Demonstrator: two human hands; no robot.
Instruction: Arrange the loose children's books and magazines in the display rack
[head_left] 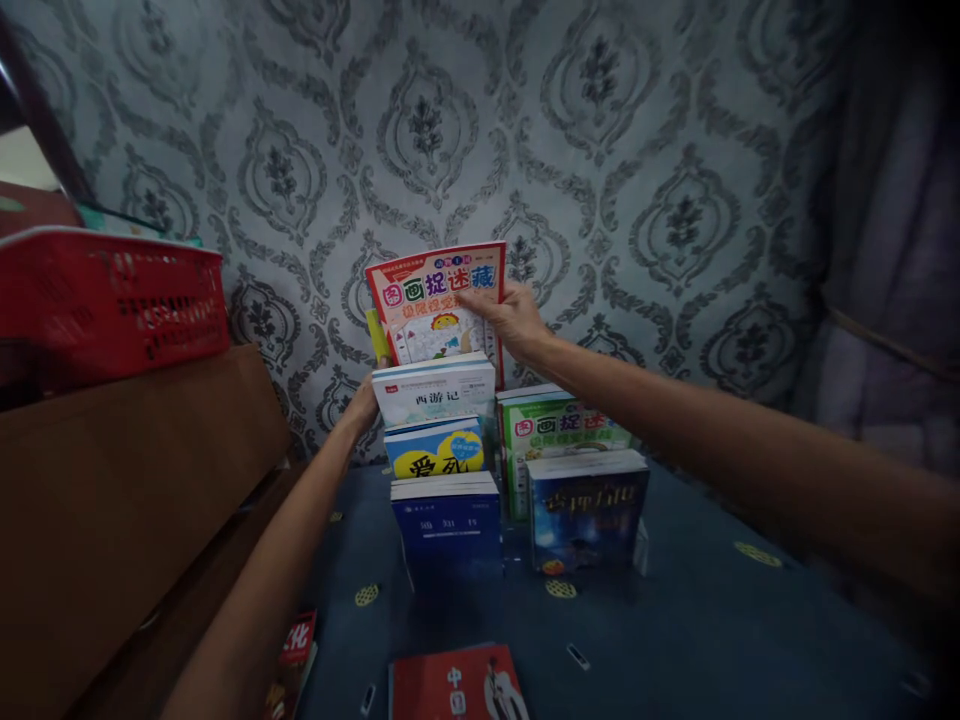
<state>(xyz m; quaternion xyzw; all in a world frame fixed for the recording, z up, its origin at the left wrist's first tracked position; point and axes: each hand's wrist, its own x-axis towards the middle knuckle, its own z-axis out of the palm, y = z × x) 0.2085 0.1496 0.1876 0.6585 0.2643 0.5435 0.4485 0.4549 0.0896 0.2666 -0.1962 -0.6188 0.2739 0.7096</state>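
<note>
Picture book [431, 315] up at the back of the left-hand row, in the head view, its red-edged cover facing us and tilting slightly, right behind a white book [435, 388]! The right hand [517, 320] has it by the right edge, closed in a pinch, one digit laid flat across the cover; that grip looks meant to steady the thin, floppy thing upright. Over on the other side, the left hand [365, 400] is at the left edge of the white book, close to a yellow strip [377, 335]. Its fingers are mostly hidden, so how far open it is, and whether it grips anything, I can't tell.

Look down the row: white book, then a blue-and-yellow book [439, 450], then dark blue books [450, 535] at the front, each lower than the one behind, presumably so every title peeks over. Just beside them, a green book [551, 430] stands behind a night-blue book [589, 515], same stepped idea. A clear edge [642, 548] shows there, perhaps a support. And nearest us, a red book [457, 685] lies on the blue tabletop [712, 600], apart from the rows, title facing up!
</note>
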